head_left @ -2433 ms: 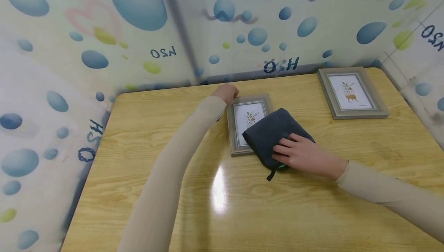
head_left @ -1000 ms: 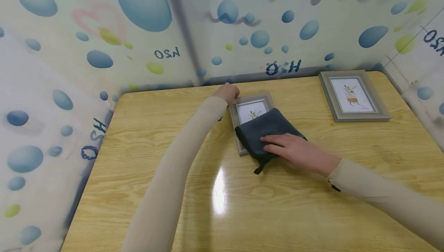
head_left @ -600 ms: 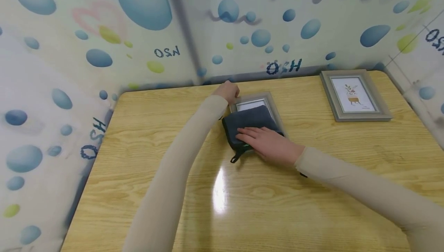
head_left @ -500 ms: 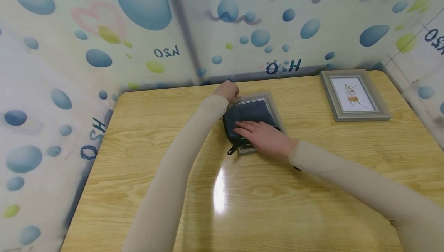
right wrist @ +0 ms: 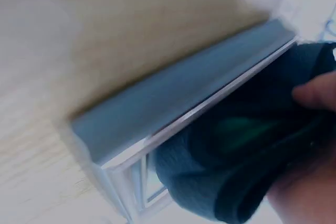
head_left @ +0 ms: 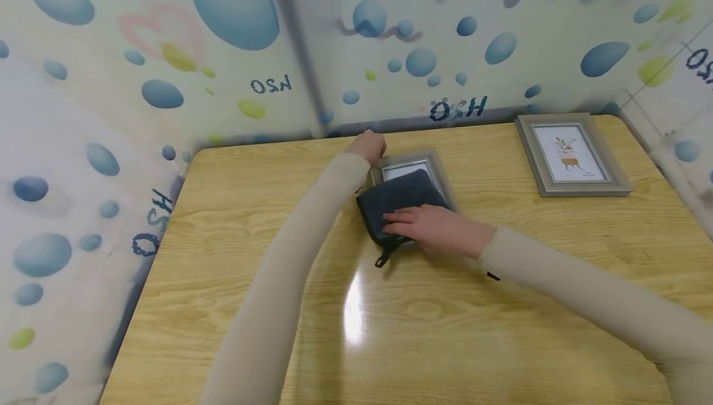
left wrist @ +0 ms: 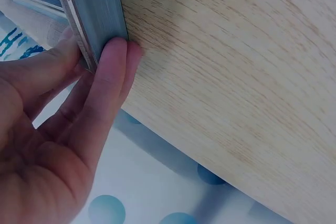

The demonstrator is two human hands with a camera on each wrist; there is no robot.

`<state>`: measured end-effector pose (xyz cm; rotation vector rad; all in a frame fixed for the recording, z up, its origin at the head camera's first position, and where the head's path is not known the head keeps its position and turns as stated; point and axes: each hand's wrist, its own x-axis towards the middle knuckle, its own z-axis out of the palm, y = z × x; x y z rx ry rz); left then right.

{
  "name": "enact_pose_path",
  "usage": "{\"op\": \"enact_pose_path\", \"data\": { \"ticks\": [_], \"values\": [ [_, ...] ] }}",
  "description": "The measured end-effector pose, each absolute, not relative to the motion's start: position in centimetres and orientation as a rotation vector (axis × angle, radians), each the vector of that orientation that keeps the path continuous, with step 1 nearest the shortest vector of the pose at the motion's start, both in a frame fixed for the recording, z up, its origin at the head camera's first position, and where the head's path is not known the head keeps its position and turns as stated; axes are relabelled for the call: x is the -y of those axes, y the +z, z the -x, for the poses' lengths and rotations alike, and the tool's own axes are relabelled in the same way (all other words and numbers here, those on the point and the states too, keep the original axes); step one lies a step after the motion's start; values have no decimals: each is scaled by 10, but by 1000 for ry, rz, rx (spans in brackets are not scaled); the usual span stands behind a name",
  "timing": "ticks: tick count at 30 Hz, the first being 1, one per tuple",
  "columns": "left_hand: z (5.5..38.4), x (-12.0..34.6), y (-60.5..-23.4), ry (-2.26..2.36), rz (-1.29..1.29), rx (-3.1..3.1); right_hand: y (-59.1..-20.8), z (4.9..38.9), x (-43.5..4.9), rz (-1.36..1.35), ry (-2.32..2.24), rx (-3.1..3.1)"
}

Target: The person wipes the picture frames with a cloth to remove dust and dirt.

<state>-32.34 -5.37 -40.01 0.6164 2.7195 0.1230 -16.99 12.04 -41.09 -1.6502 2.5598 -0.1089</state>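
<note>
A grey picture frame [head_left: 444, 177] lies on the wooden table with its print face up. My left hand [head_left: 367, 147] grips its far left corner; in the left wrist view the fingers [left wrist: 113, 72] and thumb pinch the frame edge. Over the lower part of the frame lies a folded dark blue cloth [head_left: 402, 191] with a small hanging loop at one corner. My right hand [head_left: 437, 228] holds this cloth against the frame, its fingers spread over the top. In the right wrist view the bunched cloth [right wrist: 210, 166] shows a green inner fold and covers much of the print.
A second grey picture frame [head_left: 615, 169] with a plant print lies at the table's far right corner. The wooden table [head_left: 250, 207] meets walls patterned with blue drops at its back and sides.
My right hand has slid the cloth leftward over the frame, moved it up a little, then slightly back down. My left hand stays at the frame's corner.
</note>
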Motion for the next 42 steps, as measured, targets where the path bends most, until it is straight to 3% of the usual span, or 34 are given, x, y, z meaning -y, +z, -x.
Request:
{"op": "enact_pose_path", "data": {
  "ticks": [7,21,36,42],
  "values": [
    [327,51,-402,127,-588,-2695,-406,150,-130,1670,-82,-2524],
    [320,47,-394,-44,-516,-2661,-413,209,-92,1448,-107,-2727],
    [331,50,-401,-36,-585,-2690,-409,134,-95,1942,278,-2737],
    [330,50,-403,-31,-603,-2674,-414,135,-73,1852,505,-2870]
  ]
}}
